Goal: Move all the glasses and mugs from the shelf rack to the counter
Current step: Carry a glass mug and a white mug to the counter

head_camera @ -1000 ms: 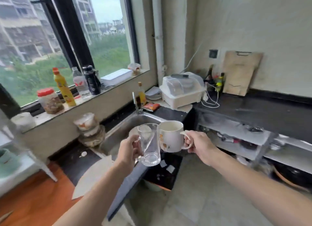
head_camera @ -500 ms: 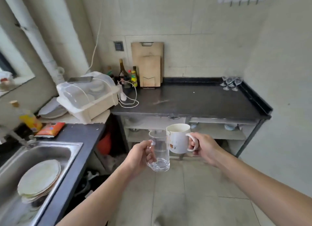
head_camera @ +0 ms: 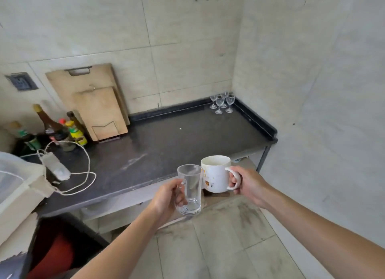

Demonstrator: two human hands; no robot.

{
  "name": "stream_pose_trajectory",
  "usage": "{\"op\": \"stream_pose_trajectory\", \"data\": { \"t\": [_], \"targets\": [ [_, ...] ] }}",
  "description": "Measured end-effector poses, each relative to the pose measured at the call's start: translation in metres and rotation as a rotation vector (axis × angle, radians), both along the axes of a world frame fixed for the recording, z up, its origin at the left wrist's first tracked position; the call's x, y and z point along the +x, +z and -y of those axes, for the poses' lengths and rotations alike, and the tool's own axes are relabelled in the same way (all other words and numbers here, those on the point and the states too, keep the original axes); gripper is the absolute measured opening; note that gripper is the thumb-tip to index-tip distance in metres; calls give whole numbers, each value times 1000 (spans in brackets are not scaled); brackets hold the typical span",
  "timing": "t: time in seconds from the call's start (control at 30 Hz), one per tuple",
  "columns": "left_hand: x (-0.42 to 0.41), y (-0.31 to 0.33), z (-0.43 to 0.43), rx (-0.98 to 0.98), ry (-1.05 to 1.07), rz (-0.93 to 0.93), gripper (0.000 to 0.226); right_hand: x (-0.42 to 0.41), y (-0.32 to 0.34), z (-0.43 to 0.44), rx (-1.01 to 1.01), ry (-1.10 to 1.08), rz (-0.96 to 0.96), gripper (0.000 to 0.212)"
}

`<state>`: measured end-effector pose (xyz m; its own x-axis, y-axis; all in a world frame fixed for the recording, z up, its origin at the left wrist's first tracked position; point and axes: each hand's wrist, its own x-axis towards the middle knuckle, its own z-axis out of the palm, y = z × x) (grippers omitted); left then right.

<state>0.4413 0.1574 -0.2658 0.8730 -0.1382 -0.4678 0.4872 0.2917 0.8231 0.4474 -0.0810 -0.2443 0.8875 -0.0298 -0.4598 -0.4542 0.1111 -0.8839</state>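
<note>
Left hand (head_camera: 166,197) gripping clear glass mug (head_camera: 190,190) by its handle, right hand (head_camera: 248,185) curling round white mug (head_camera: 215,173) handle, both mugs hanging upright just before the dark counter (head_camera: 166,141) edge, small stemmed glasses (head_camera: 222,102) standing in far corner.

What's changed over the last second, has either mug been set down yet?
The person turned from the sink and window to the black counter and stepped closer, bringing both mugs near its front edge. Nothing let go: the left hand still holds the glass mug by its handle, the right hand the white mug. The stemmed glasses stay in the far corner.
</note>
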Motion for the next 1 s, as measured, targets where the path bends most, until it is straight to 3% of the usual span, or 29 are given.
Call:
{"op": "stream_pose_trajectory", "data": {
  "t": [0.23,0.33,0.47,0.77,1.0],
  "targets": [
    [123,-24,58,39,-10,-6,32,125,-30,57,-36,30,-29,33],
    [177,-28,81,76,10,-29,27,181,-35,79,-75,73,-53,36],
    [235,-26,100,137,4,-60,27,252,-34,97,-126,146,-71,28],
    [353,-40,101,198,116,-82,43,387,-52,91,-229,231,-95,27],
    [478,-69,80,393,-22,-70,43,504,-80,72,-309,204,-129,27]
  ]
}}
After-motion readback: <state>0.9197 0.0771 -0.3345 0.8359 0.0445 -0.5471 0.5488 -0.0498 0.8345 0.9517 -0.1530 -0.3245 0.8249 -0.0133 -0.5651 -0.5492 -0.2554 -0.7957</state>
